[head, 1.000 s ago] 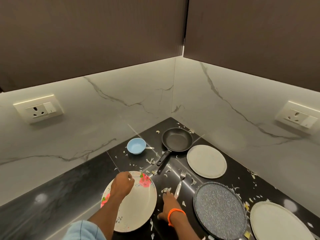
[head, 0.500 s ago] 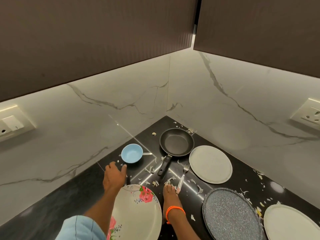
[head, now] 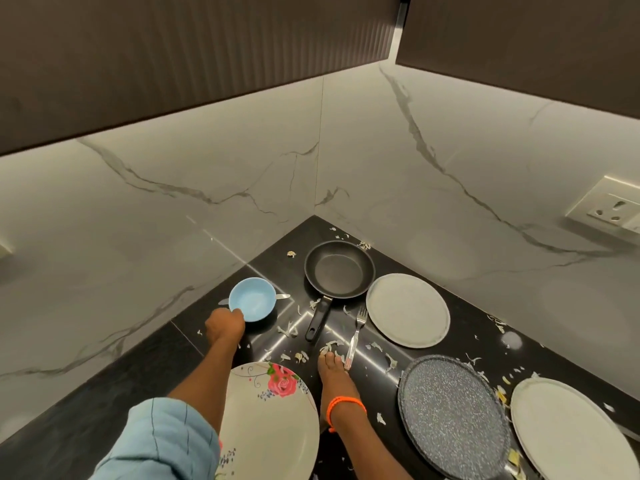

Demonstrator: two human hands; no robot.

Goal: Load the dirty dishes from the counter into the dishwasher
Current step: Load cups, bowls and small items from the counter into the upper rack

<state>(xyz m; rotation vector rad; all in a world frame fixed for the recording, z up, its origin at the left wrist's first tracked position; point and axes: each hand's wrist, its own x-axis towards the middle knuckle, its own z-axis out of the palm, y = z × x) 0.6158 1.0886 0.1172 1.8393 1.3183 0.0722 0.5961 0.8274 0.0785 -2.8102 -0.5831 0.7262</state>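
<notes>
We see a corner of white marble backsplash with grey veins, lit from beneath dark ribbed wall cabinets. A glossy black counter runs below, and a cream wall socket sits at right.

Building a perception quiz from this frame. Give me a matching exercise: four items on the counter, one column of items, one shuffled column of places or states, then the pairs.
Items:
1. blue bowl
2. frying pan
3. fork
4. floral plate

Places or states:
A. lies between the pan's handle and a plain grey plate
B. nearest the camera, between the two forearms
C. gripped at its near rim by the left hand
D. farthest back, in the counter's corner

Pairs: 1-C, 2-D, 3-A, 4-B

The right hand rests on the counter, its fingers beside the fork's handle.
</notes>
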